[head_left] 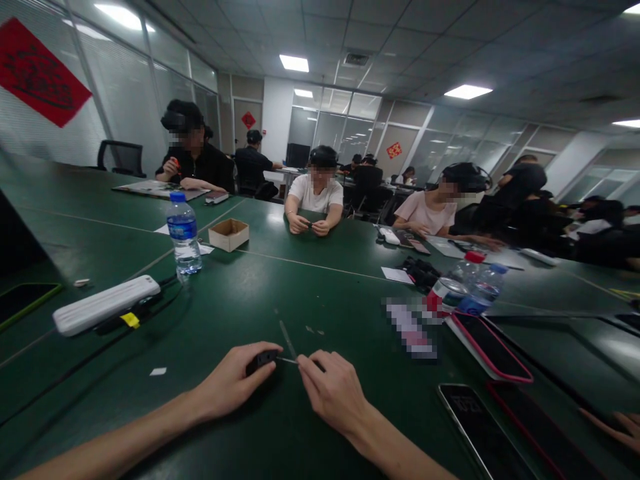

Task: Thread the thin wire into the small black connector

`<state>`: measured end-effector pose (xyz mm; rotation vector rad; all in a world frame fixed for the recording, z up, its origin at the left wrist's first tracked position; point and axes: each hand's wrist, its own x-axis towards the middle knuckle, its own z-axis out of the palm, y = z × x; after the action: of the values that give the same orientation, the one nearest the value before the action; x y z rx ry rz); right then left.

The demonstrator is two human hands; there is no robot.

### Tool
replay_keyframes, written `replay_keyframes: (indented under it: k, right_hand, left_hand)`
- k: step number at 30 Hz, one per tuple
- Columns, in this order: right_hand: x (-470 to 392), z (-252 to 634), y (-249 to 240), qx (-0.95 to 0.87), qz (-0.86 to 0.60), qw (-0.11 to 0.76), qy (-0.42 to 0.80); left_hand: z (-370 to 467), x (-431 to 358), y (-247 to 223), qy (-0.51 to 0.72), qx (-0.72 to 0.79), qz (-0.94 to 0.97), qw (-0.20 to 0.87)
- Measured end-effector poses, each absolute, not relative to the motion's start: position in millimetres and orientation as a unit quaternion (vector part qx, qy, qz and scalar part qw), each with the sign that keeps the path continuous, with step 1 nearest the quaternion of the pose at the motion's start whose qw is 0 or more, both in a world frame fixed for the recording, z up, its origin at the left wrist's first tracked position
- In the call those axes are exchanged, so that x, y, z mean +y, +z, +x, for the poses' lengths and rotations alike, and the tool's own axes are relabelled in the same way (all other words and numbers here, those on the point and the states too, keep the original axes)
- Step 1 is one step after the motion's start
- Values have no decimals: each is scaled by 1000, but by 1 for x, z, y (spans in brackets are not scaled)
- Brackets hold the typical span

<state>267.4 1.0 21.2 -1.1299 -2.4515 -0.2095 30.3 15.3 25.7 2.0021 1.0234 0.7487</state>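
Observation:
Low in the middle of the view, my left hand (237,377) is closed round a small black object (261,361) with its thumb and fingers. A thin light strip (287,361) runs from this object to the fingertips of my right hand (333,387), which pinch its other end. What exactly the strip is cannot be made out. Just beyond the fingertips, a thin translucent piece (287,339) lies on the green table (240,293).
Left stand a power strip (107,305), a bottle (183,233) and an open box (229,235). Bottles (483,288) and phones (465,417) occupy the right. Another person's hand (617,427) shows at the right edge. People sit across the table.

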Motion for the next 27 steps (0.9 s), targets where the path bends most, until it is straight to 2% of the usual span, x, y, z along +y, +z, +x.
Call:
replay_keyframes:
  k: [9,16,19,24,27]
  right_hand:
    - [-3,263,23,-870,-446,194,-84]
    - [-5,266,25,-874,-428,197,-117]
    - [-13,265,26,-896,-367,220,-116]
    - [-28,256,25,-950,-150,254,-102]
    - [-22,258,27,-936,-229,253,-85]
  left_hand:
    - [31,17,18,290,388,803,348]
    - [31,15,3,289,359,842,281]
    - [32,14,-2,284,353,852,262]
    - [36,16,2,297,367,839,271]
    - [34,17,10,313,385,812,307]
